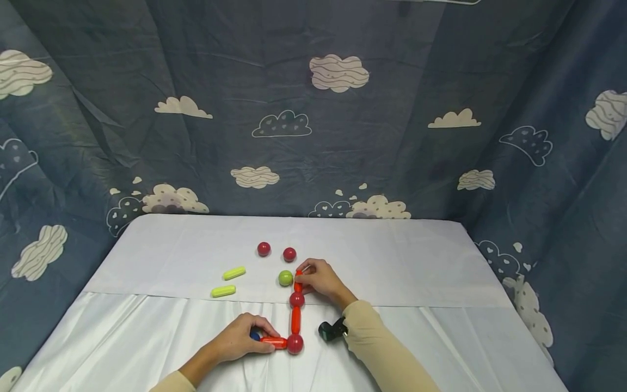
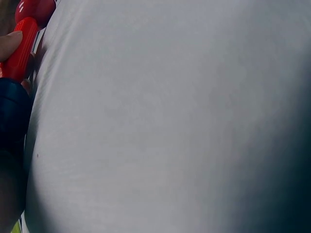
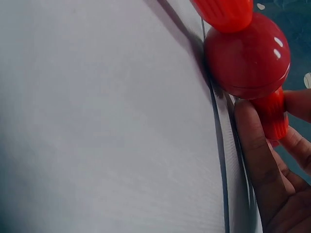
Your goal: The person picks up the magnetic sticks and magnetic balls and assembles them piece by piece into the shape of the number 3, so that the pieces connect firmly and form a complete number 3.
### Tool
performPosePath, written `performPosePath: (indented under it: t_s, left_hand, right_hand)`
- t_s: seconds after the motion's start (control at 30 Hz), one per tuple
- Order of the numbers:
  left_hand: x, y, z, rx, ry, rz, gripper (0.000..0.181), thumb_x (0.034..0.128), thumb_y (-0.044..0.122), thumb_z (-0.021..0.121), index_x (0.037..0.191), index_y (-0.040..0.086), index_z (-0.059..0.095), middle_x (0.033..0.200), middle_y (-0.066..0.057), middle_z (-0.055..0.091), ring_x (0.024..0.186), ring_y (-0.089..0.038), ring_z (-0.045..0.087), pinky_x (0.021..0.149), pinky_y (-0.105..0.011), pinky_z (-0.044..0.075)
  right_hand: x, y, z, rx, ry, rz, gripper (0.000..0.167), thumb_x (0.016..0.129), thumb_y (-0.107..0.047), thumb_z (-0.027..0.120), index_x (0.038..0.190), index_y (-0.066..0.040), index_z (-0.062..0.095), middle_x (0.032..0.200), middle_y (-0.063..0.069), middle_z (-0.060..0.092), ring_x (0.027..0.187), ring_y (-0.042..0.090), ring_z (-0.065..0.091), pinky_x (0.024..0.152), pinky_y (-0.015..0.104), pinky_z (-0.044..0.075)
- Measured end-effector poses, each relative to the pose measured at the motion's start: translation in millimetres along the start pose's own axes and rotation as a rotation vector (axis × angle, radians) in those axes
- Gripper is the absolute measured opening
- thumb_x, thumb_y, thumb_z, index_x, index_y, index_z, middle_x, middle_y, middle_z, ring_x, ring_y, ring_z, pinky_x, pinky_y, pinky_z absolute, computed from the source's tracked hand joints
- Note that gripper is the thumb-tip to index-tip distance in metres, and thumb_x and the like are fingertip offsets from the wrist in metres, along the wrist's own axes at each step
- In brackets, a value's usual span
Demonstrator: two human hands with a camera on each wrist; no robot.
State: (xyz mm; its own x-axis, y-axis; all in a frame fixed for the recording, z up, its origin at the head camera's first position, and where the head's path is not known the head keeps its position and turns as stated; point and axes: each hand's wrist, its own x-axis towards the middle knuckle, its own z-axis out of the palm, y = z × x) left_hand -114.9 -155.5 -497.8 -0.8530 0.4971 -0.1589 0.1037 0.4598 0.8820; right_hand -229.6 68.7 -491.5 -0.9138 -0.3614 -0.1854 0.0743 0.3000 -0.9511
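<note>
The left hand pinches, set nearer; the right hand pinches, set farther forward. Beige sleeves end short of both wrists.

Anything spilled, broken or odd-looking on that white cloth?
Nothing looks spilled or broken. The one oddity is the black gadget by the right sleeve, unlike the coloured balls and rods; it may be strapped on. The left hand and right hand both hold the chain.
</note>
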Motion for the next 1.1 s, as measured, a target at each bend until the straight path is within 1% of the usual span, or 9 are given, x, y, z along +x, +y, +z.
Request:
performPosePath:
  t_s: [0.17, 0.27, 0.3, 0.33, 0.53, 0.73, 0.87, 1.0, 1.1]
  left_hand:
    - [-0.2, -0.8, 0.0, -0.007, 0.0, 0.001, 0.016, 0.0795, 0.022, 0.079, 0.093, 0.016, 0.074, 0.091, 0.008, 0.066, 0.085, -0.011, 0.052, 0.078, -0.027, 0.039]
    - [-0.5, -0.4, 0.3, -0.012, 0.001, -0.005, 0.016, 0.0792, 0.022, 0.079, 0.093, 0.016, 0.074, 0.091, 0.007, 0.065, 0.085, -0.012, 0.052, 0.078, -0.028, 0.038]
    - [-0.7, -0.2, 0.4, -0.012, 0.001, -0.007, 0.016, 0.0791, 0.022, 0.079, 0.093, 0.015, 0.074, 0.091, 0.007, 0.065, 0.085, -0.013, 0.052, 0.078, -0.028, 0.038]
    - [-1.0, 0.0, 0.5, -0.014, 0.0, -0.008, 0.017, 0.079, 0.022, 0.079, 0.093, 0.015, 0.074, 0.091, 0.007, 0.065, 0.085, -0.013, 0.051, 0.078, -0.028, 0.038]
    - [-0.4, 0.3, 0.7, -0.021, 0.002, -0.012, 0.017, 0.079, 0.022, 0.079, 0.094, 0.016, 0.074, 0.092, 0.007, 0.065, 0.086, -0.013, 0.051, 0.078, -0.028, 0.038]
    - [-0.4, -0.1, 0.5, -0.026, 0.003, -0.004, 0.017, 0.0785, 0.021, 0.08, 0.093, 0.016, 0.074, 0.092, 0.007, 0.065, 0.086, -0.013, 0.051, 0.079, -0.028, 0.038]
    - [-0.2, -0.3, 0.1, -0.026, 0.002, 0.001, 0.016, 0.0787, 0.022, 0.079, 0.093, 0.016, 0.074, 0.092, 0.007, 0.066, 0.087, -0.013, 0.052, 0.08, -0.029, 0.038]
    - [-0.2, -0.7, 0.0, -0.025, 0.001, 0.002, 0.016, 0.0789, 0.022, 0.079, 0.093, 0.016, 0.074, 0.092, 0.007, 0.066, 0.087, -0.013, 0.052, 0.08, -0.029, 0.039]
    - [-0.6, -0.9, 0.4, -0.026, 0.0, -0.001, 0.016, 0.0788, 0.022, 0.079, 0.093, 0.016, 0.074, 0.092, 0.008, 0.066, 0.087, -0.013, 0.052, 0.08, -0.03, 0.039]
  right_hand:
    - [-3.1, -4, 0, 0.019, -0.01, -0.006, 0.025, 0.085, -0.003, 0.068, 0.105, 0.009, 0.059, 0.078, 0.009, 0.062, 0.059, 0.014, 0.062, 0.061, 0.036, 0.056]
    - [-3.4, -5, 0, 0.014, -0.01, 0.002, 0.025, 0.086, -0.003, 0.068, 0.106, 0.008, 0.058, 0.08, 0.01, 0.062, 0.059, 0.014, 0.062, 0.062, 0.035, 0.056]
    - [-0.6, -1, 0, 0.014, -0.006, 0.006, 0.025, 0.085, -0.004, 0.069, 0.106, 0.007, 0.059, 0.081, 0.01, 0.062, 0.059, 0.014, 0.062, 0.061, 0.033, 0.056]
    - [-1.1, -2, 0, 0.01, -0.007, 0.009, 0.025, 0.085, -0.005, 0.069, 0.106, 0.006, 0.059, 0.081, 0.01, 0.062, 0.06, 0.014, 0.062, 0.061, 0.032, 0.056]
    - [-1.7, -3, -1, -0.017, -0.009, 0.003, 0.026, 0.085, -0.005, 0.069, 0.108, 0.005, 0.059, 0.086, 0.011, 0.062, 0.062, 0.014, 0.062, 0.062, 0.033, 0.056]
    - [-1.5, -8, -2, -0.116, 0.009, -0.036, 0.028, 0.083, -0.007, 0.071, 0.108, 0.002, 0.062, 0.091, 0.01, 0.061, 0.067, 0.014, 0.061, 0.062, 0.031, 0.055]
    - [0.0, -11, -2, -0.21, 0.01, -0.055, 0.032, 0.08, -0.009, 0.076, 0.109, -0.003, 0.064, 0.1, 0.009, 0.063, 0.074, 0.015, 0.057, 0.064, 0.028, 0.053]
    - [2.8, -15, 0, -0.285, -0.019, -0.064, 0.037, 0.077, -0.009, 0.079, 0.111, -0.006, 0.065, 0.106, 0.008, 0.062, 0.08, 0.017, 0.054, 0.066, 0.026, 0.05]
    - [5.6, -16, 0, -0.33, -0.052, -0.082, 0.038, 0.076, -0.008, 0.08, 0.111, -0.007, 0.065, 0.104, 0.007, 0.063, 0.082, 0.018, 0.053, 0.068, 0.026, 0.049]
